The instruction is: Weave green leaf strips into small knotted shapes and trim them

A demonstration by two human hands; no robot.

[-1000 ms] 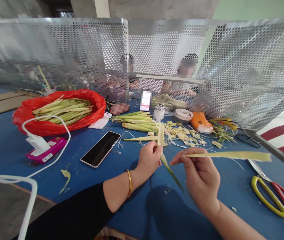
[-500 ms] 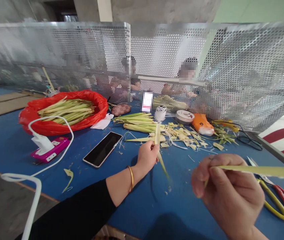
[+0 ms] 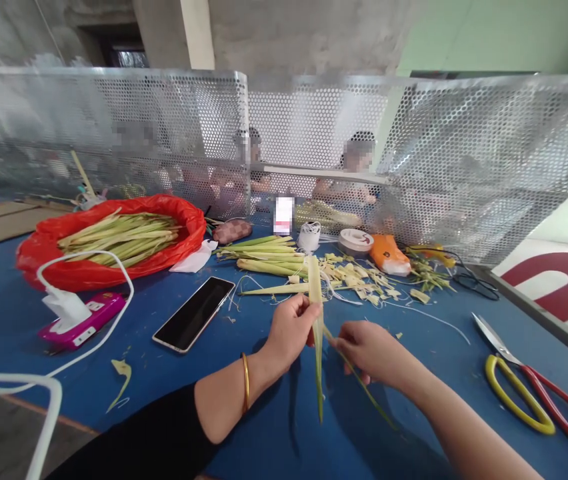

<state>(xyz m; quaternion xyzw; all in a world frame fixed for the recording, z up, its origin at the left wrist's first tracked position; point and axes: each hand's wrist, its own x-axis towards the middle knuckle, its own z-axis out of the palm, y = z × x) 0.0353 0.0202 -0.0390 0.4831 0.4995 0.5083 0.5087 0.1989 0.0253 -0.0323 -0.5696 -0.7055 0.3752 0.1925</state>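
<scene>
Between thumb and fingers, my left hand (image 3: 291, 327) pinches a pale green leaf strip (image 3: 316, 287), which stands upright with its narrow green tip hanging below. Close on its right, my right hand (image 3: 364, 350) is closed on a thinner leaf strip (image 3: 378, 407), whose tip trails down to the right. The thin strip's upper end meets or passes behind the wider one; I cannot tell which. Behind the hands lie a bundle of long green leaves (image 3: 269, 257) and many cut leaf scraps (image 3: 359, 277).
A red bag (image 3: 164, 257) of leaves, a pink power strip (image 3: 84, 327) and a phone (image 3: 194, 315) lie left. Scissors (image 3: 519, 393) lie right. String (image 3: 309, 237), tape (image 3: 355, 241) and an orange packet (image 3: 389, 255) stand before a perforated metal screen (image 3: 314, 113); people sit beyond.
My right hand has come from the right foreground to beside my left hand, its leaf strip now pointing downward. The left hand still pinches its strip. The view has shifted slightly.
</scene>
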